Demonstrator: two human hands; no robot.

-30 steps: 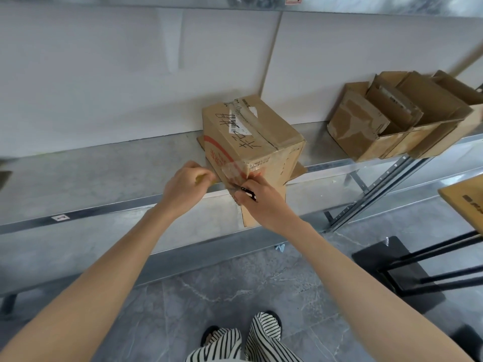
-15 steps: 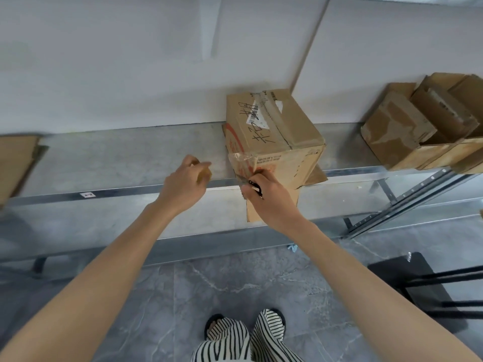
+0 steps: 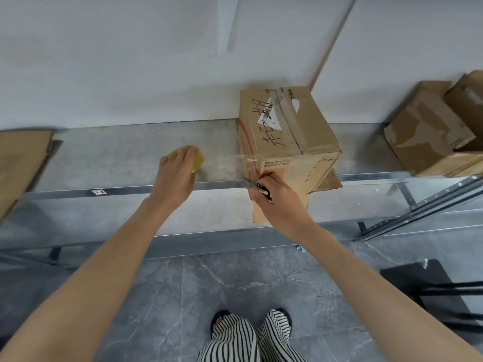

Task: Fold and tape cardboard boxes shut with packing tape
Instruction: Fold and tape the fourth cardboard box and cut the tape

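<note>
Tape is best kept taut by the left grip [image 3: 175, 176], closed round the yellow tape roll [image 3: 196, 158], while the cutter [image 3: 248, 182] clasped in the right grip [image 3: 278, 203] is drawn across beside the cardboard box [image 3: 287, 137] at the front edge of the shelf [image 3: 117, 152].

Place: I read this as a storeroom or packing area rather than a living space.
Shelving: I see a long, low grey shelf [image 3: 117, 158] with a galvanised front rail [image 3: 366, 176], held at the right by a slotted steel brace [image 3: 428, 203].
Stock: a cardboard box [image 3: 287, 134] with handwriting and a shipping label stands on the shelf; I see worn boxes [image 3: 428, 137] to its right and flat cardboard [image 3: 21, 163] at the far left.
Marking: a small printed sticker [image 3: 100, 192] sits on the rail.
Walls: I see only plain white wall panels [image 3: 130, 61] with a tan seam strip between them.
Floor: grey marble-pattern floor tiles [image 3: 235, 283] run under the shelf.
</note>
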